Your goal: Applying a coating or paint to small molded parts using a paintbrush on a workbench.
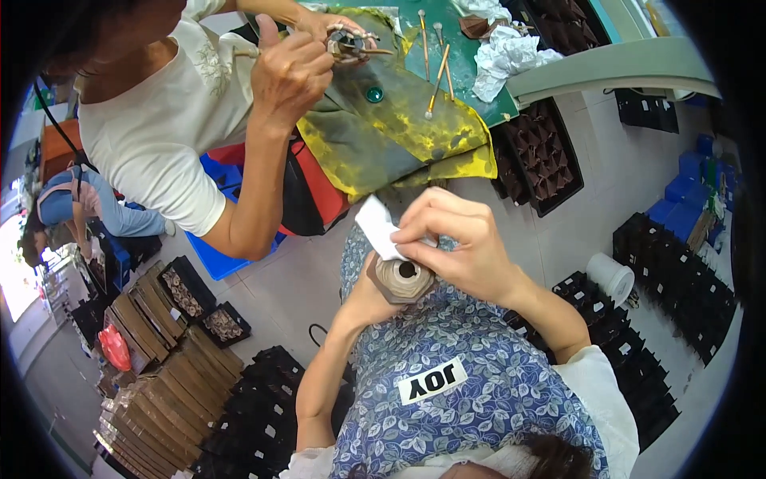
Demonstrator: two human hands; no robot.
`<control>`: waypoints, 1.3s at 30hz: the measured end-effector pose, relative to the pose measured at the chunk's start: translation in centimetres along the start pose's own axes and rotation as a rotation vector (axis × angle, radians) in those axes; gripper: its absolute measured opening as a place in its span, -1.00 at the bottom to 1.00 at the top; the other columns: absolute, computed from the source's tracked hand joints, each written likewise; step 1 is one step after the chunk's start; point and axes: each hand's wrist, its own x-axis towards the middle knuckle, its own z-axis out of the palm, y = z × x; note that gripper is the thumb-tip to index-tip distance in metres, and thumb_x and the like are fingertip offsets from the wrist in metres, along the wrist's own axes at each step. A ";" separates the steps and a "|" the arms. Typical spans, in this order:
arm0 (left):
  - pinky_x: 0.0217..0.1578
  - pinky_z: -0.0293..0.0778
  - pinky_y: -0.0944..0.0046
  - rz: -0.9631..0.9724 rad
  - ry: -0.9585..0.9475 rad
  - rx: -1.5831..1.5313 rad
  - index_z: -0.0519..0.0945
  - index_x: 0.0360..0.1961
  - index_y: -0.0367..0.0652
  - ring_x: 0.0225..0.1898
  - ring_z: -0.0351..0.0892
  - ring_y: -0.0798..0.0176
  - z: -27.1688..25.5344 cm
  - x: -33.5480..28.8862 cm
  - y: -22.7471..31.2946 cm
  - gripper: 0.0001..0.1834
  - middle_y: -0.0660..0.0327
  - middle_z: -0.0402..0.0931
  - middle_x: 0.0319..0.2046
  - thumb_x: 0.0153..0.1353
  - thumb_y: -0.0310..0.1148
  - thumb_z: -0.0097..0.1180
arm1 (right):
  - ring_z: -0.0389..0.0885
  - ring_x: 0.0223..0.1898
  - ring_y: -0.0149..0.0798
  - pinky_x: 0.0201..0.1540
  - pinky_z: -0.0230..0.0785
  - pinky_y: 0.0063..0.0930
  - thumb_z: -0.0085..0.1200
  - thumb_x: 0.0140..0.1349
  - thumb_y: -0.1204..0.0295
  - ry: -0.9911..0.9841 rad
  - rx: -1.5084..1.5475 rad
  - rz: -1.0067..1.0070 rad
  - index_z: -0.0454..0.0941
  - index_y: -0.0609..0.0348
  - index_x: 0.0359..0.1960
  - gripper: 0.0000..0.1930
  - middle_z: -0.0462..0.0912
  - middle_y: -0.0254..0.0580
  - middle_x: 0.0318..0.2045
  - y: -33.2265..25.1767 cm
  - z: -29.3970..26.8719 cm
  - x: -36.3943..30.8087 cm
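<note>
In my left hand [365, 300] is a brown hexagonal piece [388, 292] with stepped beige rings round a dark hole, its ringed end facing up. My left fingers wrap its side and are partly hidden behind it. My right hand [461, 243] pinches a folded white strip, paper or cloth [375, 227], between thumb and fingers. The strip's lower end meets the piece's far edge; its other end sticks up to the left. Both hands are closed, close together in front of my blue leaf-patterned apron [471, 339].
A co-worker [159, 128] at the left handles a small dark object [349, 44]. Ahead, a yellow-stained cloth [399, 132] covers part of a green table [499, 104] with several brushes [435, 88] and crumpled white paper [511, 60]. Black crates [670, 295] and brown pieces [546, 152] stand around.
</note>
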 end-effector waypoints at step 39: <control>-0.33 0.40 0.47 -0.058 0.612 -0.201 0.38 -0.22 -0.17 -0.38 0.41 0.49 2.4 5.7 -4.3 -0.53 0.39 0.41 -0.44 -0.14 -0.54 0.38 | 0.57 -0.59 0.05 -0.42 0.41 -0.21 0.19 -0.13 0.28 0.196 -0.506 0.636 0.55 0.36 -0.73 -0.69 0.52 0.10 -0.73 25.0 -6.6 11.1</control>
